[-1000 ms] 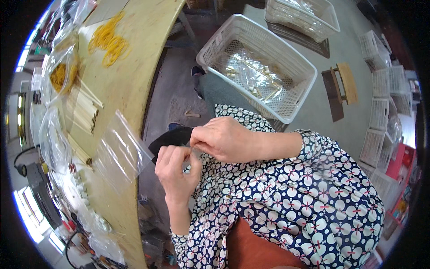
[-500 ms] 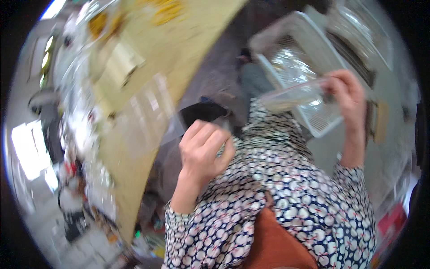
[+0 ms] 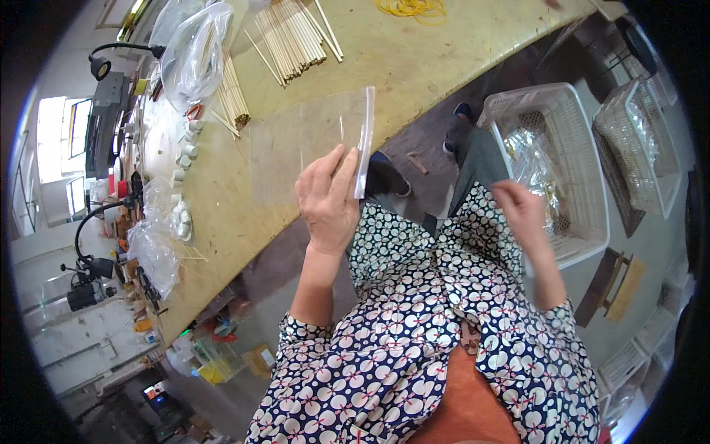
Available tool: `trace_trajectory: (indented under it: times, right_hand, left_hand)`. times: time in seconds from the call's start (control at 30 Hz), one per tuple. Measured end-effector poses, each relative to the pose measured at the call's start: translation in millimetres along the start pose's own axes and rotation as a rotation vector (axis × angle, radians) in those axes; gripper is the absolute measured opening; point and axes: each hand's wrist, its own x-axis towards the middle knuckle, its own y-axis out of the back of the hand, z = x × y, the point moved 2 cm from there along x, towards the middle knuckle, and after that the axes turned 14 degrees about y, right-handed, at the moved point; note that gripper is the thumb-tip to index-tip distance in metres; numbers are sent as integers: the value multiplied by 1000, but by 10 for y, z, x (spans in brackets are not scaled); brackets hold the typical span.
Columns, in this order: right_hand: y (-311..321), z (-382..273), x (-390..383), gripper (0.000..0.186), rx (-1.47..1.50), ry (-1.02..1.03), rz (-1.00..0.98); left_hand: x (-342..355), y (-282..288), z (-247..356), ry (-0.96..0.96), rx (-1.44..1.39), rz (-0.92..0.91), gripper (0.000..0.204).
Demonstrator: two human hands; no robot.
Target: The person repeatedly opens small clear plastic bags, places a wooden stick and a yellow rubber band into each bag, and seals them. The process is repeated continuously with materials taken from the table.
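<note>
My left hand [image 3: 329,196] is closed on the edge of a clear zip bag [image 3: 281,148], close to its white zip strip. The bag looks flat and see-through, and it spreads over the edge of the yellowish table [image 3: 414,96]. My right hand [image 3: 521,214] is in the air by the near left side of a white plastic crate [image 3: 592,185]. Its fingers are loosely curled and slightly blurred, with nothing seen in them. Inside the crate lie shiny clear packets [image 3: 536,163].
Thin wooden sticks [image 3: 292,37] lie on the table, with another bundle [image 3: 231,92] partly under clear plastic. Yellow rubber bands [image 3: 410,9] sit at the far edge. A second white crate [image 3: 640,148] stands right of the first. Small white rolls [image 3: 188,148] line the table's left side.
A clear bag in my right hand is gone from it, and that hand has moved left and down from above the crate. My view has turned, and my left hand's bag now shows sharply.
</note>
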Motion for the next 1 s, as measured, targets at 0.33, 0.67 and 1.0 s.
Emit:
trace_trajectory:
  times: [0.33, 0.67, 1.0]
  right_hand:
    - [-654, -679, 646, 26, 780, -189, -558]
    - [-832, -357, 170, 26, 558, -321, -309]
    - [-922, -497, 190, 30, 320, -148, -345]
  left_hand:
    - [-546, -103, 253, -78, -206, -36, 37]
    - [-831, -386, 331, 503, -686, -470, 23]
    - [-854, -620, 371, 533, -540, -389, 8]
